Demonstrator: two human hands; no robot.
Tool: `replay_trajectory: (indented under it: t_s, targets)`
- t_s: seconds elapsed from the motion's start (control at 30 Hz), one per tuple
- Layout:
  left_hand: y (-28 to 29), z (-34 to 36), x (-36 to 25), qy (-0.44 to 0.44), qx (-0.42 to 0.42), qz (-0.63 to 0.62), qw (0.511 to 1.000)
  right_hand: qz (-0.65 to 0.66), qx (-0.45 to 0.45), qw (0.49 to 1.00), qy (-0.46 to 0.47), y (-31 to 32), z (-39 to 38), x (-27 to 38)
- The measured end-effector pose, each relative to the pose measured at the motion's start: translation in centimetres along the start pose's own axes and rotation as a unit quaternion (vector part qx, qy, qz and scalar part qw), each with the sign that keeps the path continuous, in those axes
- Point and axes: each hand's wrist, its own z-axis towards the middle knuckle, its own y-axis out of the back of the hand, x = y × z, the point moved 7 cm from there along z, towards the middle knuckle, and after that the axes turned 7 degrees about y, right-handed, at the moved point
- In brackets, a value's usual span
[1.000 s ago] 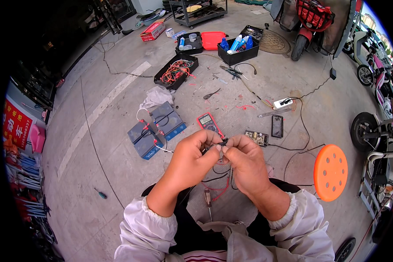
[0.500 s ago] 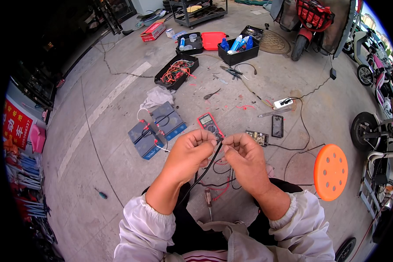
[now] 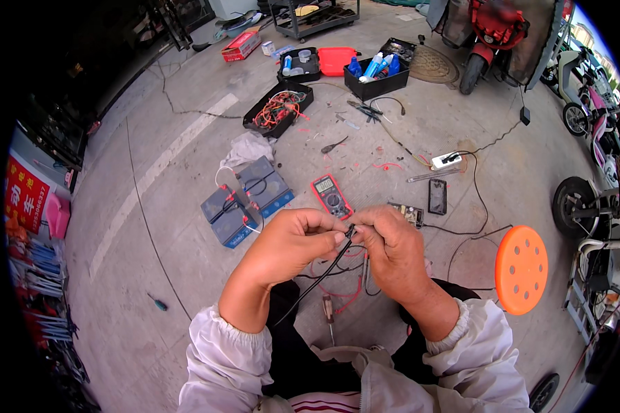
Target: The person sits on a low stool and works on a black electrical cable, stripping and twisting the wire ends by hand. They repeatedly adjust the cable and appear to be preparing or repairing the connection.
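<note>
I've got left grip and right grip pinching a black cable, its end partly hidden, tangled wires lying in a black bin

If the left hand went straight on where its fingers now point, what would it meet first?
Probably the black cable right by its fingertips, and just behind that the right hand; the exact depth between them is hard to judge here.

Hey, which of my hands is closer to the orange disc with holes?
Right. Your right hand is left of the orange disc; your left hand is farther left, across the black cable.
</note>
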Motion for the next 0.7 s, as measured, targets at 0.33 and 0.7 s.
replay_trajectory:
  t_s: [0.33, 0.7]
  targets:
    - [-1.0, 1.7, 2.2, 0.014, 0.043, -0.233, 0.971, 0.24, -0.059, 0.944, -0.219, -1.2, -1.1, -1.6]
    - [-3.8, -2.9, 11.6, 0.122, -0.022, -0.316, 0.941, 0.269, 0.011, 0.913, -0.307, -4.1, -10.2, -2.9]
